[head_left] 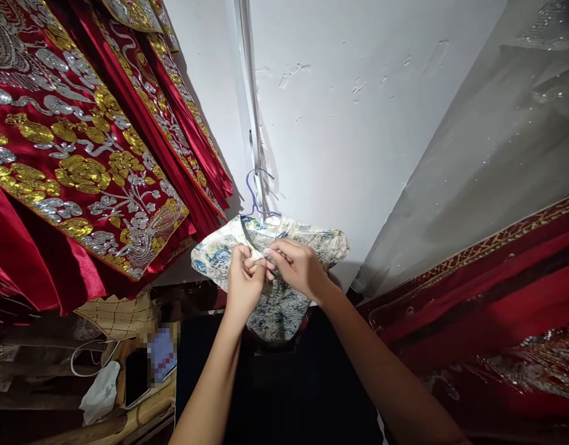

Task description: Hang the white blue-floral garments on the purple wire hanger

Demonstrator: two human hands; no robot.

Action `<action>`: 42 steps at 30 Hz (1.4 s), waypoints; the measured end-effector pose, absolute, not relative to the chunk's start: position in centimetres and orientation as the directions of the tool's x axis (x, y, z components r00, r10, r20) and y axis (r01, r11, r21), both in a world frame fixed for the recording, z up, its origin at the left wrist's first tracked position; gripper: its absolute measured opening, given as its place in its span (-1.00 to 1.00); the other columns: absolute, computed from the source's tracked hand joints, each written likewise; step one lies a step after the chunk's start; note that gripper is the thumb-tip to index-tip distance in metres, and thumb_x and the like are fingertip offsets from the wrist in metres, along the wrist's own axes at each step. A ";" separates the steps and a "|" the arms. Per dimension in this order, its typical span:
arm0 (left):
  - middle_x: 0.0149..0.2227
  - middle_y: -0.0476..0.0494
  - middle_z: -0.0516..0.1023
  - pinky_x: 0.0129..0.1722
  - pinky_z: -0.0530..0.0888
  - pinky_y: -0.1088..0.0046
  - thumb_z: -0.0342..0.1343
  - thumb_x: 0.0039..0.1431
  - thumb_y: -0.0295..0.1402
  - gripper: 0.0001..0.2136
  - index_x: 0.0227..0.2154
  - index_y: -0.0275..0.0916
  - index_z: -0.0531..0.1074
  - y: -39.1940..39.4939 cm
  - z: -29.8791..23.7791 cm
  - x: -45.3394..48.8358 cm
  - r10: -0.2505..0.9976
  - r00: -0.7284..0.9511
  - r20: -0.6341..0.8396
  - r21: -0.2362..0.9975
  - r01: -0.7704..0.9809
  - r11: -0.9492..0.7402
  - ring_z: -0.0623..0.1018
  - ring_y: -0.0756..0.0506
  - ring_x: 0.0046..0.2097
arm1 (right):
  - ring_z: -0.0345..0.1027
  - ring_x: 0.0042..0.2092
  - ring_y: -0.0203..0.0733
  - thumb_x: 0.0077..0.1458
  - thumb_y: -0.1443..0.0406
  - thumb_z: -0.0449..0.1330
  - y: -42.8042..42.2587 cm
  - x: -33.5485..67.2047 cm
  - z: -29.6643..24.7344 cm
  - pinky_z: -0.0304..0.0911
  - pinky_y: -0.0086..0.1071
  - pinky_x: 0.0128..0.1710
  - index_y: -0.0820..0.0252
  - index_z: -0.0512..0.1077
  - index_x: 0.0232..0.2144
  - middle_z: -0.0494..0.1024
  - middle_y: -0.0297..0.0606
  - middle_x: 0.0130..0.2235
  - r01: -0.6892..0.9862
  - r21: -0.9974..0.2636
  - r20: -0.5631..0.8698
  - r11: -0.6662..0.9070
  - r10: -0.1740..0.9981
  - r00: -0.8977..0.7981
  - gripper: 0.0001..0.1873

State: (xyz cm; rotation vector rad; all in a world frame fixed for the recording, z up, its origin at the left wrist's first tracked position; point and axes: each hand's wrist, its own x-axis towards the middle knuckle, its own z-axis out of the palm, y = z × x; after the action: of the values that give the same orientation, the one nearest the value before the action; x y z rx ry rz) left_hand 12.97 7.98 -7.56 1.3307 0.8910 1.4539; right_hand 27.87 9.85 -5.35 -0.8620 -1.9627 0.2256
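A pale floral short-sleeved shirt (pixel 278 315) with blue and yellow print hangs on a purple hanger (pixel 252 191) in front of me. My left hand (pixel 248 272) pinches the left side of the shirt's collar near its front opening. Close beside it, my right hand (pixel 296 264) grips the collar's other edge, thumb and fingers together. The two hands almost touch at the neckline. Whatever small fastening may lie between the fingertips is too small to make out.
Red garments (pixel 80 173) with gold and silver embroidery hang at the left. A white wall (pixel 340 123) with a metal pole (pixel 247 93) stands ahead. Sheer sequined fabric (pixel 419 204) and red cloth (pixel 498 321) fill the right. A phone (pixel 138 377), cable and crumpled tissue (pixel 100 392) lie lower left.
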 end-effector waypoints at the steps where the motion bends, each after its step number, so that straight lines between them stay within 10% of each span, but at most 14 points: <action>1: -0.44 0.09 0.54 -0.45 0.40 0.54 0.12 0.19 -0.41 -0.70 -0.25 -0.09 0.03 8.3 -8.5 13.1 0.957 0.026 0.288 0.947 -0.160 -0.280 0.55 0.00 -0.48 | 0.26 -0.37 -0.24 0.32 0.28 0.04 9.8 27.8 -5.1 0.12 -0.38 -0.35 0.17 0.43 -0.36 0.43 -0.29 -0.42 0.475 -0.480 0.710 0.737 0.645 -0.283 -0.77; 8: -0.41 0.03 0.53 -0.29 0.50 0.38 0.06 0.23 -0.35 -0.60 0.08 -0.12 0.09 8.4 -14.6 13.1 0.984 0.111 0.141 0.985 0.080 -0.150 0.58 -0.06 -0.40 | 0.25 -0.38 -0.26 0.31 0.21 0.11 8.7 30.7 -2.2 0.17 -0.36 -0.35 0.15 0.45 -0.34 0.40 -0.33 -0.43 0.331 -0.672 0.688 0.662 0.724 -0.050 -0.79; 14: 0.22 -0.37 0.23 0.17 0.34 0.17 0.17 0.20 -0.15 -0.34 0.27 -0.12 0.00 9.2 -11.7 12.9 0.876 -0.196 0.440 0.852 0.400 -0.338 0.36 -0.24 0.21 | 0.15 -0.51 -0.24 0.17 0.10 0.22 6.6 36.2 -2.3 0.12 -0.30 -0.50 0.12 0.41 -0.50 0.25 -0.33 -0.55 -0.183 -0.794 0.606 0.580 0.779 -0.160 -0.71; 19: 0.37 -0.34 -0.01 0.33 0.06 0.00 0.22 0.14 -0.21 -0.26 0.32 -0.09 -0.01 12.9 -9.6 11.6 0.807 -0.246 0.536 0.724 0.626 -0.290 0.03 -0.34 0.39 | 0.06 -0.57 -0.17 0.03 0.07 0.29 5.3 38.3 -4.5 0.16 -0.22 -0.48 0.02 0.27 -0.57 0.13 -0.39 -0.64 -0.568 -0.604 0.631 0.559 0.771 0.088 -0.68; 23: 0.38 -0.20 0.05 0.27 0.11 -0.13 0.16 0.15 -0.27 -0.63 0.04 -0.02 0.36 14.9 -10.8 10.5 0.904 -0.179 0.388 0.698 0.698 -0.161 0.03 -0.39 0.39 | 0.10 -0.57 -0.18 0.10 0.21 0.30 4.0 38.7 -8.0 0.19 -0.30 -0.48 -0.02 0.31 -0.55 0.21 -0.43 -0.62 -0.756 -0.331 0.427 0.564 0.804 0.412 -0.74; 29: 0.22 -0.24 0.32 0.27 0.17 0.02 0.03 0.29 -0.13 -0.69 0.03 -0.08 0.29 13.5 -12.7 10.8 0.921 -0.174 0.350 0.817 0.537 -0.209 0.20 -0.27 0.32 | 0.31 -0.48 -0.21 0.01 0.26 0.32 3.7 37.0 -15.8 0.34 -0.31 -0.35 0.03 0.35 -0.56 0.40 -0.46 -0.56 -0.792 -0.452 0.119 0.411 0.907 0.403 -0.78; 36: 0.39 -0.33 -0.03 0.36 0.04 0.07 0.12 0.24 -0.08 -0.28 0.33 -0.10 -0.10 11.8 -11.7 14.2 0.855 -0.145 0.499 0.793 0.476 -0.382 -0.03 -0.27 0.43 | 0.31 -0.47 -0.10 0.03 0.03 0.16 4.5 32.9 -20.4 0.31 -0.20 -0.43 0.05 0.17 -0.67 0.37 -0.31 -0.59 -0.574 -0.789 0.094 0.218 0.967 0.238 -0.61; 42: 0.44 -0.37 -0.23 0.29 -0.04 -0.22 0.19 0.11 -0.27 -0.17 0.36 -0.05 -0.15 14.0 -14.1 12.9 0.930 -0.172 0.325 0.720 0.682 -0.126 -0.11 -0.42 0.43 | 0.00 -0.57 -0.21 0.03 0.03 0.02 2.9 30.2 -16.9 0.15 -0.29 -0.54 0.05 -0.09 -0.61 0.04 -0.38 -0.63 -0.558 -0.830 0.034 0.010 0.999 -0.033 -0.59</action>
State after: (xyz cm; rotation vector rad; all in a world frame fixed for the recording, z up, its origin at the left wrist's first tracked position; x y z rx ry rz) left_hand 12.94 13.98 -14.13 1.7985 1.8498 1.1892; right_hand 30.16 2.86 -16.88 -0.7275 -0.8015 1.4453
